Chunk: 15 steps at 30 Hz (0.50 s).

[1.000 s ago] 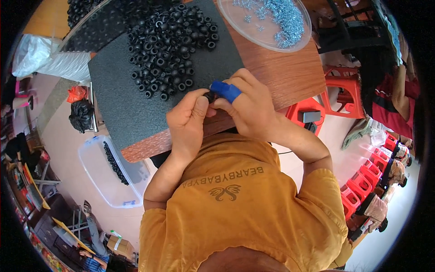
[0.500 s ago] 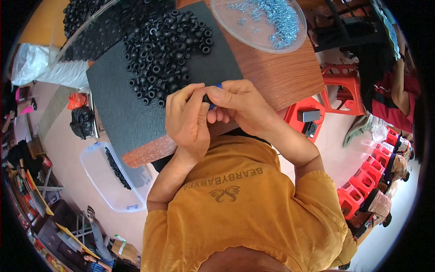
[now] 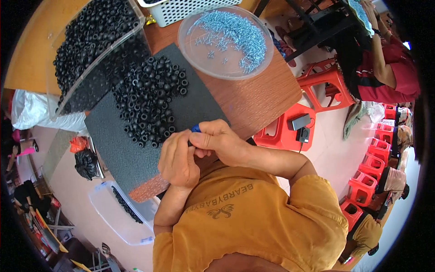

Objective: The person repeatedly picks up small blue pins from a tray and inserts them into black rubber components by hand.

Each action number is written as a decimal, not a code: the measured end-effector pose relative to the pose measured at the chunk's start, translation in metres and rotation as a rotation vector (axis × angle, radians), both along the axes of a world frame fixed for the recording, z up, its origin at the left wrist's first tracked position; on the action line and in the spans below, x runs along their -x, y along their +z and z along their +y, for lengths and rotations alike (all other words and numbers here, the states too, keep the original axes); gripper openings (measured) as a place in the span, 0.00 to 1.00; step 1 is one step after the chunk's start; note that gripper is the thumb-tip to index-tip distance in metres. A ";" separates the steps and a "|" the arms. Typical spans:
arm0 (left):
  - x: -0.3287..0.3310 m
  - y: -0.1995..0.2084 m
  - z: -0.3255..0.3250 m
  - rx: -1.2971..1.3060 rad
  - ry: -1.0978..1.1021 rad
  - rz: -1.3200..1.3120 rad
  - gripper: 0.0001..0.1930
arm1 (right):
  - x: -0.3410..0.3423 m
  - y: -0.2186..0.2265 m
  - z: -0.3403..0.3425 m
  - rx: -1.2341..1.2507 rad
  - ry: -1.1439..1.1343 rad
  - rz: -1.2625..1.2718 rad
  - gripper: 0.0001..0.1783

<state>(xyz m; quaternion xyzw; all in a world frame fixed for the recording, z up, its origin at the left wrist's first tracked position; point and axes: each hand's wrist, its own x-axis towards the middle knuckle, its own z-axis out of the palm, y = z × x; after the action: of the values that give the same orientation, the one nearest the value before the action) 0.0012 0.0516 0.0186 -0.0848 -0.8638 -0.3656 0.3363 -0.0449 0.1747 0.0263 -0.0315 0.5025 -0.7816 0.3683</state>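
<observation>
My two hands meet just over the near edge of the table, fingertips pressed together. My left hand is closed in a pinch, with a small black part showing at its fingertips. A small blue piece sticks out from the closed fingers of my right hand; most of it is hidden. Beyond the hands, a pile of small black hollow round parts lies on a dark textured mat. To its right, a round clear plastic tray holds many tiny shiny blue pieces.
A big clear bin of more black parts stands at the far left, beside a white perforated basket. A red stool carries a dark box. On the floor at left sits a clear container. Another person works at right.
My view has shifted, so the bin and basket show more and the table sits lower. My hands stay together, still pinching the small black part and the blue piece.
</observation>
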 end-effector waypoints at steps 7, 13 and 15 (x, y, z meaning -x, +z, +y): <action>0.000 0.002 0.003 -0.036 0.012 -0.135 0.08 | -0.001 -0.006 -0.004 0.028 -0.121 -0.037 0.20; 0.011 -0.013 0.001 -0.266 -0.005 -0.170 0.06 | 0.013 -0.009 0.004 0.043 0.033 -0.236 0.19; 0.010 -0.010 0.001 -0.315 -0.018 -0.242 0.07 | 0.013 -0.007 0.006 0.072 0.024 -0.264 0.20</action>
<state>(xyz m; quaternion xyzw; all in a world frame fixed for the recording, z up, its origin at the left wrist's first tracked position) -0.0087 0.0525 0.0091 0.0057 -0.8292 -0.5067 0.2360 -0.0577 0.1805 0.0196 0.0525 0.4209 -0.7919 0.4393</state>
